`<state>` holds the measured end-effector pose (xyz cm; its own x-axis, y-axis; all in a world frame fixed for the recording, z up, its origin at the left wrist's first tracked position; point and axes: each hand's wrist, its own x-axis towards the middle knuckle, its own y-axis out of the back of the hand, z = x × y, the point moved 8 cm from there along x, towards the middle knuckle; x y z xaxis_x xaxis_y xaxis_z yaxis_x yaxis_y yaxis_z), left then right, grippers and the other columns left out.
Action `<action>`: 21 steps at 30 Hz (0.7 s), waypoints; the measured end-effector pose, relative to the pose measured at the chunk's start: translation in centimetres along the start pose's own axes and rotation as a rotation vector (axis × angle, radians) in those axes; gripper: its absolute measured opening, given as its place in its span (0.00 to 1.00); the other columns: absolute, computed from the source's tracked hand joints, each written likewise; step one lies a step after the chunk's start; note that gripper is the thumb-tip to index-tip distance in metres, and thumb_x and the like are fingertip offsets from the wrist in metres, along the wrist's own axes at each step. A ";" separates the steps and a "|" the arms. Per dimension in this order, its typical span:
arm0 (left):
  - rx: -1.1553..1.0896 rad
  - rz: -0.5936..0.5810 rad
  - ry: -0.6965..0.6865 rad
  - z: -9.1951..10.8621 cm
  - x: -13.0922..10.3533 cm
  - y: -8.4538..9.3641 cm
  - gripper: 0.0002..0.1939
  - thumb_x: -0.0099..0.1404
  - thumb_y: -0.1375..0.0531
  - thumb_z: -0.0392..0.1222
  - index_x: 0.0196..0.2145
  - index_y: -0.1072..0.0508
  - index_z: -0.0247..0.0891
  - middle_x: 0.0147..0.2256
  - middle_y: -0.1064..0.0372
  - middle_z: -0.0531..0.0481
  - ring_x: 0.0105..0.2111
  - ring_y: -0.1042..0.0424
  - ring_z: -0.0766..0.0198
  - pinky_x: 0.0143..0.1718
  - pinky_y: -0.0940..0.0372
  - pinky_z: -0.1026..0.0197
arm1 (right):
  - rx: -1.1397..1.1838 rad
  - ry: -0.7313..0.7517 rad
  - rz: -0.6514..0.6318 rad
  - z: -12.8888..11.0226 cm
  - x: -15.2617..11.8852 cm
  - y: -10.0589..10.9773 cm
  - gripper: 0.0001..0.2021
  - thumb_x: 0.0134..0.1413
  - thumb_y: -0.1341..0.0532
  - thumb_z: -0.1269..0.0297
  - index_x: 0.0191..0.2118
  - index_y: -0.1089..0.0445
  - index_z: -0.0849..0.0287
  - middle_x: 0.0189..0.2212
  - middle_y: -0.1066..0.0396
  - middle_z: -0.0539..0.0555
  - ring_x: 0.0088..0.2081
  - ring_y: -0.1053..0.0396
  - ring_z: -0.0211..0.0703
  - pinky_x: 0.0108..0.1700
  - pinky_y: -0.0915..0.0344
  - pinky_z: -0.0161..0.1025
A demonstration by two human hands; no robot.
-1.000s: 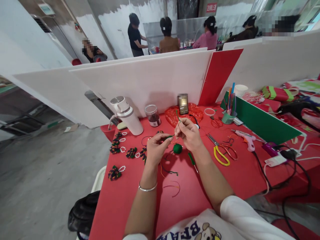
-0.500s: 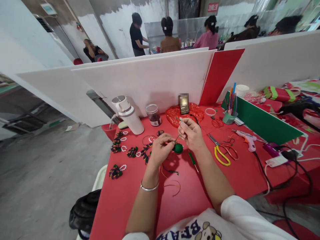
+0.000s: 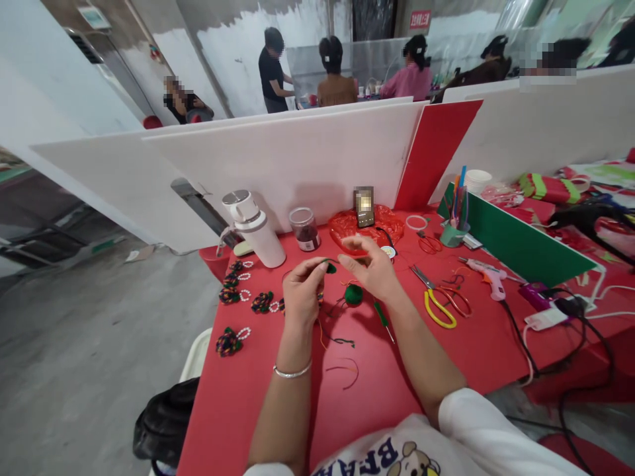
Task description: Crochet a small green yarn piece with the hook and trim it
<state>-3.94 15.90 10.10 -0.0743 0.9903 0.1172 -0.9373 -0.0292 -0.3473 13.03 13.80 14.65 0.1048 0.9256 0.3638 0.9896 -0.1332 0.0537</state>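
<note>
My left hand (image 3: 302,291) is closed, pinching a small dark green piece (image 3: 330,267) with a thin strand at its fingertips. Just to the right, my right hand (image 3: 371,270) is raised with thumb and fingers apart; nothing shows in its grip. Below and between the hands, a green ball (image 3: 354,295), seemingly yarn, lies on the red table (image 3: 377,396). A tool with a green handle and thin metal shaft (image 3: 381,316) lies beside my right forearm. Dark multicoloured knotted pieces with white bead loops (image 3: 229,342) lie at the left, some partly hidden behind my left hand.
Scissors (image 3: 437,305), a pink glue gun (image 3: 489,274) and a power strip (image 3: 555,316) lie on the right. A white bottle (image 3: 262,238), a jar (image 3: 304,230) and a phone (image 3: 364,206) on red plastic stand at the back. People sit beyond the white partition (image 3: 297,162).
My left hand has moved left and up, away from the green ball. My right hand's fingers have parted and the hand has shifted slightly left. The strand stretched between the hands has slackened.
</note>
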 end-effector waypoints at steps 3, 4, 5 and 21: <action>-0.077 0.030 0.008 0.0 0.0 0.0 0.13 0.49 0.26 0.46 0.32 0.19 0.37 0.20 0.30 0.55 0.17 0.40 0.74 0.18 0.46 0.69 | -0.027 -0.018 -0.127 0.1 -0.2 -1.7 0.16 0.51 0.29 0.56 0.44 0.25 0.56 0.40 0.21 0.54 0.42 0.24 0.44 0.39 0.27 0.38; -0.087 0.030 0.010 0.0 0.0 -0.1 0.14 0.49 0.26 0.45 0.32 0.20 0.37 0.21 0.29 0.55 0.17 0.38 0.73 0.18 0.45 0.69 | -0.044 -0.010 -0.137 0.1 -0.3 -2.0 0.16 0.51 0.29 0.57 0.44 0.25 0.56 0.39 0.21 0.54 0.41 0.23 0.43 0.37 0.28 0.37; -0.094 0.027 0.011 0.0 -0.1 -0.2 0.14 0.49 0.26 0.45 0.32 0.20 0.37 0.21 0.29 0.55 0.18 0.37 0.73 0.18 0.44 0.69 | -0.069 0.005 -0.129 0.0 -0.3 -2.1 0.15 0.51 0.29 0.58 0.44 0.25 0.56 0.40 0.20 0.54 0.41 0.23 0.43 0.36 0.29 0.36; -0.169 0.003 0.025 -0.4 -0.2 -0.8 0.16 0.48 0.24 0.44 0.31 0.23 0.37 0.22 0.30 0.55 0.20 0.34 0.72 0.18 0.42 0.71 | -0.042 -0.009 -0.148 0.3 -0.2 -1.6 0.20 0.52 0.34 0.66 0.52 0.28 0.55 0.42 0.22 0.54 0.40 0.24 0.42 0.37 0.30 0.37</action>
<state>-3.02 15.78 9.95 -0.0665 0.9934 0.0935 -0.8665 -0.0110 -0.4991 11.50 13.93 14.17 -0.0408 0.9392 0.3408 0.9893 -0.0097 0.1453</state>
